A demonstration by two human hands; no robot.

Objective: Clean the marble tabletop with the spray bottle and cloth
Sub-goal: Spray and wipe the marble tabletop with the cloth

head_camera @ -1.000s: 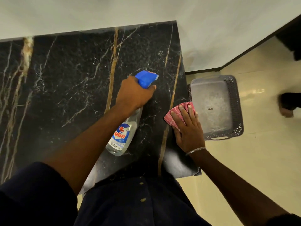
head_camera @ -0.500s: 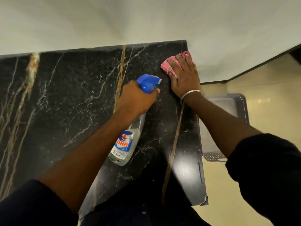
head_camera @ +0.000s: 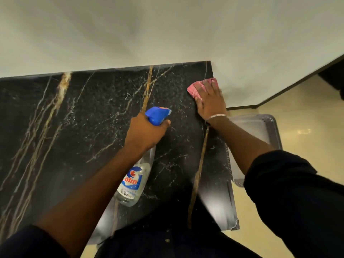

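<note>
Sweeping up from the near right edge a second ago, the right hand [head_camera: 210,103] now presses the crumpled pink cloth [head_camera: 194,89] at the far right corner of the black gold-veined marble surface [head_camera: 83,118], fingers flat, grip spread apart. Meanwhile the left hand [head_camera: 145,131] has its grip clamped round the neck of the clear plastic spray bottle [head_camera: 134,181], over the surface's middle. Its long axis runs near-left to far-right, blue nozzle toward the cloth. Wiping so near the edge could drag the cloth off toward the grey perforated basket [head_camera: 260,127], and a squeeze now could wet the wrist.
</note>
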